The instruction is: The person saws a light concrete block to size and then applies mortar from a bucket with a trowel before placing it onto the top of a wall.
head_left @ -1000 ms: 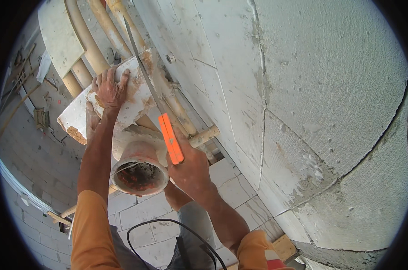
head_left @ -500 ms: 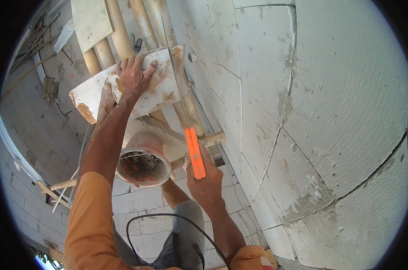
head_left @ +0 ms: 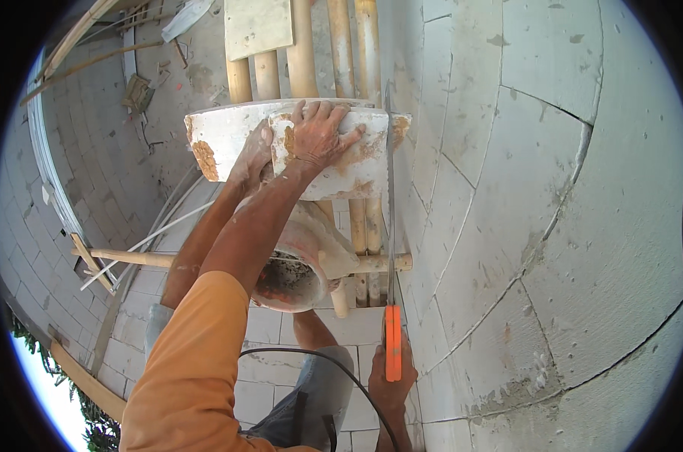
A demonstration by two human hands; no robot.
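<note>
My left hand (head_left: 319,135) lies with spread fingers on a white, chipped block (head_left: 356,173) that has brown patches. My bare left foot (head_left: 252,154) rests against the block, just left of that hand. At the block's right end stands the long thin blade of a handsaw (head_left: 390,226), lying against or in the block; the exact depth of the cut cannot be made out. My right hand (head_left: 393,388), low in the view, is closed round the saw's orange handle.
A mortar-stained bucket (head_left: 285,290) stands between my legs and the block. Wooden poles (head_left: 301,60) run under the block, with a flat board (head_left: 258,30) on them. A grey block wall (head_left: 537,248) rises close on the right. A dark cable (head_left: 311,350) loops before me.
My right hand has drawn the saw back toward me, so its handle is farther from the block. My left hand stays on the block. The whole view has turned.
</note>
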